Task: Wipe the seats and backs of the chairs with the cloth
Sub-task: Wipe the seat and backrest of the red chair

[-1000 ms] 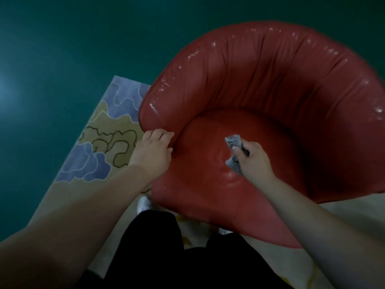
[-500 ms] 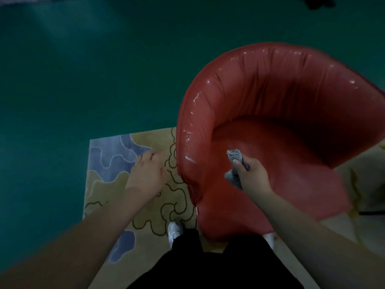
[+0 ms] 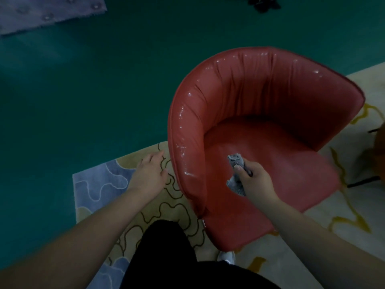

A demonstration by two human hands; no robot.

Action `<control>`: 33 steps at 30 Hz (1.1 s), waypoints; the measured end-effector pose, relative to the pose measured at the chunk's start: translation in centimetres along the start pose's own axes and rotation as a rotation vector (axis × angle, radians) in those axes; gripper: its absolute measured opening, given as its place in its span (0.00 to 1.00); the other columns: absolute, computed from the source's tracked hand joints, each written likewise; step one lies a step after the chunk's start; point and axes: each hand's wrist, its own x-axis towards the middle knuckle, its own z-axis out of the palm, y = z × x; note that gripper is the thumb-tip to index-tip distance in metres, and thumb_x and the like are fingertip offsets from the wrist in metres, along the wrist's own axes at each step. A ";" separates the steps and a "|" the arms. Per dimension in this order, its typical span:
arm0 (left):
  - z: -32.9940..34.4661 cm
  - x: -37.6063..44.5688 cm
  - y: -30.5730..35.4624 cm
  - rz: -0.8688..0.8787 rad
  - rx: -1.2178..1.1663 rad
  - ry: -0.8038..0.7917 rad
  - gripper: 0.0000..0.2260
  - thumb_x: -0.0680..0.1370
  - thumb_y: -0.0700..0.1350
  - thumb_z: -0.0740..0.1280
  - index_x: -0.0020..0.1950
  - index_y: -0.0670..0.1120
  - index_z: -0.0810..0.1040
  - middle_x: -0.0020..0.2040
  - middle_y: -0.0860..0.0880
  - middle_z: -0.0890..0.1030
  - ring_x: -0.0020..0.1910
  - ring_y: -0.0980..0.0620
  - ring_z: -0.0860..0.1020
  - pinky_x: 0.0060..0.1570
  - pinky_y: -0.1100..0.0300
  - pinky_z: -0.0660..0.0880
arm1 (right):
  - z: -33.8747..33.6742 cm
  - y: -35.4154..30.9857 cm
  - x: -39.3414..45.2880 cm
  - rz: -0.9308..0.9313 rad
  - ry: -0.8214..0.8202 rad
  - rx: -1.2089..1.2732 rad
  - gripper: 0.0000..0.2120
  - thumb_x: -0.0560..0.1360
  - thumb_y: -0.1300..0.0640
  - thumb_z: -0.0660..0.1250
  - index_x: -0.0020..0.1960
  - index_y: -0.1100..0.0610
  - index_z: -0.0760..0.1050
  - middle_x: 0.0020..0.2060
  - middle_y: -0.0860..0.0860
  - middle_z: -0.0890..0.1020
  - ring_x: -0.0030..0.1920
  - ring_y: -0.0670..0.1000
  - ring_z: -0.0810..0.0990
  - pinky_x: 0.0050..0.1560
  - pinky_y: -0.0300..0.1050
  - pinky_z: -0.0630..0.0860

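Note:
A red leather tub chair (image 3: 260, 105) with a curved back stands right of centre, its seat facing lower right. My right hand (image 3: 255, 182) hovers over the seat and grips a bunched grey cloth (image 3: 236, 163), which sticks out above and below the fist. My left hand (image 3: 149, 174) is to the left of the chair's arm, apart from it, fingers relaxed and holding nothing.
A patterned rug (image 3: 100, 184) in tan and lilac lies under the chair, with green floor (image 3: 83, 90) beyond. A pale quilted piece (image 3: 41, 13) is at the top left. Dark thin legs of another piece of furniture (image 3: 362, 181) show at the right edge.
The chair has turned clockwise, its back now to the left. My left hand let go of the chair's arm and hangs free beside it. My right hand kept the cloth over the seat.

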 end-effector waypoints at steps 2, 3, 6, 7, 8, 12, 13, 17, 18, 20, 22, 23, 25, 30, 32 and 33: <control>-0.5 1.7 -0.3 0.031 0.005 -0.048 0.28 0.79 0.47 0.63 0.77 0.46 0.58 0.72 0.43 0.64 0.69 0.44 0.65 0.68 0.49 0.64 | 0.6 0.0 0.2 0.037 0.036 0.017 0.12 0.79 0.53 0.62 0.38 0.43 0.70 0.43 0.52 0.76 0.44 0.49 0.76 0.42 0.39 0.66; -0.8 2.8 -0.4 0.050 0.015 -0.066 0.29 0.79 0.48 0.63 0.77 0.46 0.57 0.73 0.43 0.64 0.70 0.44 0.64 0.68 0.49 0.64 | 1.1 -0.1 0.5 0.054 0.046 0.015 0.12 0.79 0.53 0.62 0.37 0.43 0.71 0.43 0.52 0.77 0.44 0.48 0.76 0.43 0.39 0.66; -1.6 6.4 -0.7 0.131 0.052 -0.122 0.32 0.78 0.52 0.63 0.78 0.49 0.52 0.74 0.44 0.61 0.70 0.45 0.64 0.65 0.51 0.65 | 3.0 -1.2 1.9 0.091 0.094 0.027 0.11 0.79 0.53 0.62 0.38 0.44 0.72 0.44 0.50 0.76 0.45 0.49 0.76 0.45 0.41 0.68; -1.8 7.5 -0.9 0.153 0.062 -0.152 0.33 0.78 0.54 0.63 0.78 0.50 0.50 0.75 0.45 0.59 0.71 0.45 0.63 0.65 0.52 0.65 | 3.8 -1.6 2.4 0.102 0.126 0.033 0.12 0.79 0.54 0.62 0.37 0.45 0.71 0.43 0.50 0.76 0.46 0.49 0.75 0.45 0.41 0.67; -2.0 8.7 -1.1 0.172 0.067 -0.184 0.35 0.78 0.56 0.63 0.78 0.51 0.48 0.76 0.45 0.57 0.72 0.45 0.61 0.66 0.51 0.63 | 4.7 -2.1 2.7 0.118 0.167 0.039 0.13 0.78 0.55 0.62 0.36 0.44 0.70 0.42 0.49 0.75 0.45 0.48 0.74 0.44 0.41 0.66; -3.0 12.5 -2.0 0.215 0.024 -0.242 0.41 0.76 0.58 0.66 0.78 0.51 0.43 0.78 0.43 0.48 0.76 0.44 0.51 0.70 0.49 0.59 | 8.4 -3.5 3.1 0.224 0.324 0.114 0.15 0.78 0.56 0.62 0.34 0.45 0.70 0.40 0.51 0.78 0.40 0.48 0.77 0.42 0.44 0.70; -3.3 13.2 -2.1 0.228 0.023 -0.251 0.42 0.75 0.58 0.66 0.78 0.51 0.42 0.78 0.43 0.46 0.76 0.43 0.51 0.69 0.49 0.60 | 9.1 -3.8 2.9 0.248 0.353 0.134 0.15 0.78 0.56 0.61 0.33 0.49 0.71 0.38 0.53 0.79 0.38 0.51 0.79 0.41 0.47 0.73; -3.5 15.8 -2.2 0.263 -0.029 -0.349 0.44 0.75 0.55 0.68 0.78 0.46 0.40 0.78 0.42 0.45 0.77 0.45 0.48 0.71 0.54 0.54 | 11.6 -4.2 1.7 0.338 0.479 0.242 0.16 0.79 0.56 0.58 0.35 0.63 0.70 0.31 0.59 0.80 0.35 0.61 0.80 0.40 0.60 0.76; -3.5 16.3 -2.2 0.263 -0.035 -0.382 0.44 0.76 0.54 0.68 0.78 0.44 0.40 0.78 0.41 0.46 0.77 0.46 0.49 0.71 0.55 0.53 | 12.1 -4.1 1.3 0.365 0.516 0.260 0.16 0.79 0.55 0.58 0.36 0.64 0.70 0.31 0.63 0.78 0.36 0.64 0.80 0.41 0.61 0.75; -3.2 17.3 -2.1 0.251 -0.054 -0.426 0.43 0.76 0.52 0.68 0.78 0.43 0.40 0.78 0.42 0.48 0.76 0.45 0.52 0.71 0.55 0.54 | 13.1 -3.7 0.5 0.404 0.573 0.292 0.16 0.80 0.54 0.58 0.37 0.62 0.70 0.33 0.64 0.78 0.37 0.65 0.79 0.41 0.61 0.75; -2.9 18.0 -1.8 0.246 -0.059 -0.447 0.43 0.76 0.51 0.68 0.78 0.43 0.41 0.77 0.42 0.50 0.74 0.44 0.58 0.70 0.53 0.58 | 14.0 -3.5 -0.1 0.439 0.595 0.276 0.15 0.80 0.56 0.58 0.36 0.60 0.70 0.33 0.62 0.78 0.37 0.61 0.79 0.40 0.56 0.74; -2.7 18.1 -1.7 0.248 -0.050 -0.449 0.44 0.76 0.50 0.69 0.78 0.43 0.40 0.77 0.42 0.50 0.73 0.44 0.61 0.69 0.54 0.60 | 14.4 -3.5 -0.2 0.439 0.605 0.257 0.16 0.80 0.57 0.59 0.35 0.61 0.70 0.32 0.60 0.78 0.35 0.57 0.79 0.38 0.52 0.73; -2.4 18.1 -1.6 0.255 -0.029 -0.441 0.44 0.76 0.49 0.69 0.77 0.43 0.39 0.77 0.42 0.49 0.72 0.44 0.63 0.68 0.55 0.61 | 15.2 -3.0 0.0 0.433 0.601 0.238 0.16 0.80 0.59 0.59 0.33 0.54 0.71 0.33 0.55 0.79 0.36 0.49 0.78 0.39 0.42 0.70; -1.9 18.1 -1.8 0.269 0.004 -0.428 0.44 0.76 0.48 0.69 0.77 0.43 0.38 0.77 0.42 0.48 0.71 0.43 0.63 0.68 0.55 0.61 | 17.0 -0.6 2.4 0.517 0.467 0.232 0.11 0.80 0.56 0.59 0.43 0.47 0.76 0.48 0.55 0.76 0.52 0.53 0.74 0.53 0.47 0.69; -1.7 18.2 -1.7 0.274 0.014 -0.421 0.44 0.76 0.48 0.69 0.77 0.44 0.38 0.76 0.42 0.49 0.70 0.44 0.65 0.67 0.56 0.61 | 17.5 0.1 3.7 0.555 0.378 0.244 0.14 0.81 0.50 0.58 0.60 0.52 0.78 0.60 0.52 0.75 0.63 0.50 0.72 0.66 0.48 0.66; -1.6 18.3 -1.7 0.275 0.021 -0.421 0.44 0.76 0.47 0.69 0.77 0.44 0.38 0.76 0.42 0.49 0.69 0.44 0.66 0.67 0.57 0.61 | 17.6 0.2 4.3 0.576 0.352 0.235 0.17 0.81 0.48 0.57 0.66 0.51 0.75 0.65 0.50 0.73 0.67 0.48 0.69 0.70 0.47 0.63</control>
